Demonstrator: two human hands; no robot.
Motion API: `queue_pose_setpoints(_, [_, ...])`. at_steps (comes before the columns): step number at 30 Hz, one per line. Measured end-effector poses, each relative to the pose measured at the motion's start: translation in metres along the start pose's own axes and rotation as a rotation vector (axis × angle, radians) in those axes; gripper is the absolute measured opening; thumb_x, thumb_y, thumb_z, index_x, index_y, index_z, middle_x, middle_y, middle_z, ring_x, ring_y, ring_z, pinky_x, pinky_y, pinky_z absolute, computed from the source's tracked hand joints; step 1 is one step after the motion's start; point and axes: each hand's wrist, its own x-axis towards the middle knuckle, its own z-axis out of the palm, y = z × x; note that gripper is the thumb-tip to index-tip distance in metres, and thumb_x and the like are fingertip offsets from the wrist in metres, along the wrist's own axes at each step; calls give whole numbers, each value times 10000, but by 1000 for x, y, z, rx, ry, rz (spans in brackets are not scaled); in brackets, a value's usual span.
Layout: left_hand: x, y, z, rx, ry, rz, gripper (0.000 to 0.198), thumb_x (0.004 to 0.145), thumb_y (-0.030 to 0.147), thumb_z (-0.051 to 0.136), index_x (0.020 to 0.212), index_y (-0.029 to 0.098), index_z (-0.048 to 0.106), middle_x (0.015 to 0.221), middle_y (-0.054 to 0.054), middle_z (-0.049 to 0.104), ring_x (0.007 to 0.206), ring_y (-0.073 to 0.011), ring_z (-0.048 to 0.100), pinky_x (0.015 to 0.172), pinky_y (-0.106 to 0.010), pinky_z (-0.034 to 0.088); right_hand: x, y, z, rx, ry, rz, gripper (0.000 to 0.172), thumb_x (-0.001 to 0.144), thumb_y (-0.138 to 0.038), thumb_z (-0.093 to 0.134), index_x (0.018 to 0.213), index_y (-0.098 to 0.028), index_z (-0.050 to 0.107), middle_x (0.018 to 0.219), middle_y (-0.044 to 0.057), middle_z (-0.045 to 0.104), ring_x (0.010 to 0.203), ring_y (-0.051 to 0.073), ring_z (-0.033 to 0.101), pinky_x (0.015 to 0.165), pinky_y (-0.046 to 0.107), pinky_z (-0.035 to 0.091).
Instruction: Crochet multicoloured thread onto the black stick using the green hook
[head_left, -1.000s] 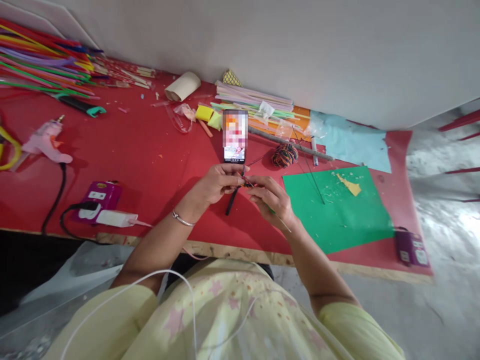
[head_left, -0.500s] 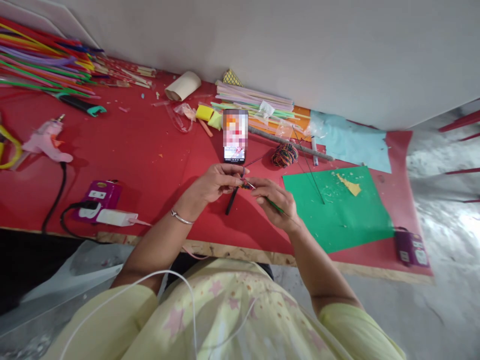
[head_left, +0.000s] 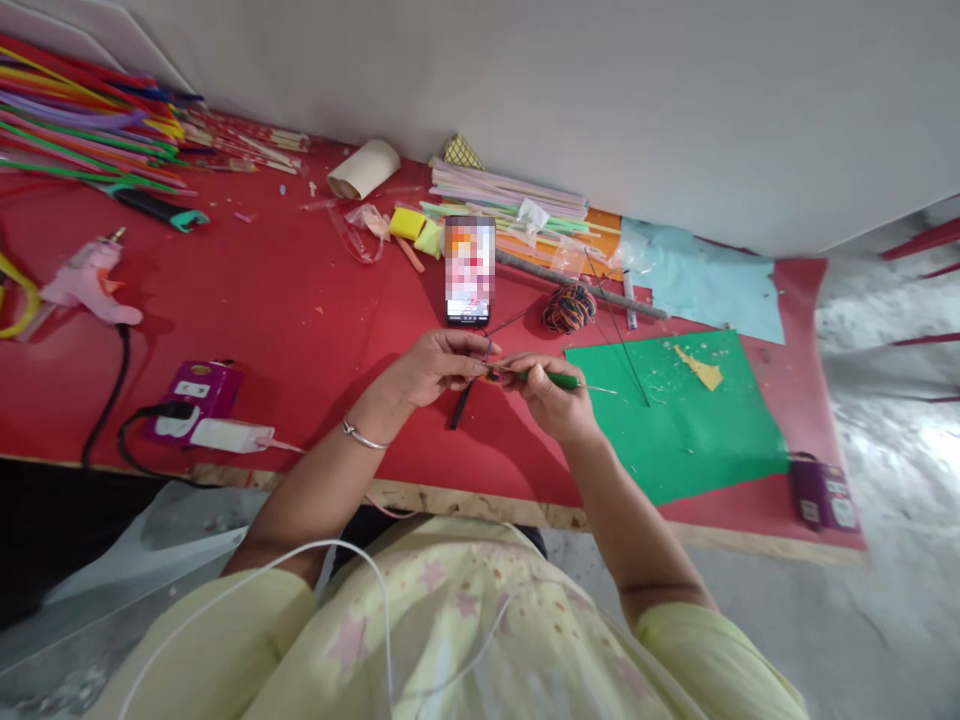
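My left hand is closed in a pinch on a small piece of dark multicoloured yarn work, mostly covered by the fingers. A short black stick sticks out below those fingertips. My right hand is closed around a crochet hook with a green handle and thin metal ends. The hook lies almost level, one end at the yarn work and the other pointing right. From the work, a strand leads toward a ball of multicoloured yarn. Just beyond my hands lies a phone with a lit screen.
A green sheet with scraps lies right, beside a purple socket box. On the left are a pink glue gun, another purple socket box with cables, and pipe cleaners. A grey stick and straws lie behind.
My right hand has turned, and the hook has swung from slanting down under the palm to nearly level, its far end now showing on the right. My left hand keeps its pinch.
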Motion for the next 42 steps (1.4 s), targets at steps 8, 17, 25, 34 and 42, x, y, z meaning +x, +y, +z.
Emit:
queue_pose_setpoints(8, [0, -2, 2, -1, 34, 33, 307, 550, 208, 961, 833, 158, 853, 657, -35, 717, 509, -77, 545, 467, -204, 340, -2, 8, 8, 112, 67, 80, 370, 786, -598, 902, 914, -258, 833, 868, 30, 835, 745, 160, 757, 662, 278, 613])
queue_pose_setpoints(17, [3, -9, 10, 21, 131, 222, 319, 573, 211, 948, 872, 158, 847, 688, -27, 734, 515, -70, 524, 484, -219, 365, 4, 15, 16, 108, 173, 29, 362, 825, -602, 860, 983, -278, 820, 907, 23, 834, 701, 138, 698, 623, 269, 570])
queue_pose_setpoints(25, [9, -24, 11, 221, 404, 469, 329, 695, 255, 923, 1012, 207, 851, 871, -24, 777, 794, -136, 697, 792, -271, 579, 10, 27, 29, -69, 260, -129, 352, 865, -587, 829, 1014, -269, 847, 965, 30, 748, 712, 124, 629, 643, 277, 549])
queue_pose_setpoints(34, [3, -21, 12, 307, 353, 460, 362, 732, 248, 910, 1088, 217, 858, 987, -57, 825, 905, -179, 747, 877, -303, 608, 16, 20, 24, 66, 273, 28, 420, 849, -642, 817, 999, -250, 815, 836, 19, 779, 706, 136, 688, 623, 263, 554])
queue_pose_setpoints(42, [4, -24, 15, 209, 379, 430, 353, 704, 257, 933, 1045, 214, 851, 902, -38, 797, 807, -149, 699, 711, -250, 566, 15, 26, 26, -9, 290, -64, 367, 876, -590, 819, 1034, -258, 810, 888, 23, 805, 726, 144, 700, 663, 284, 574])
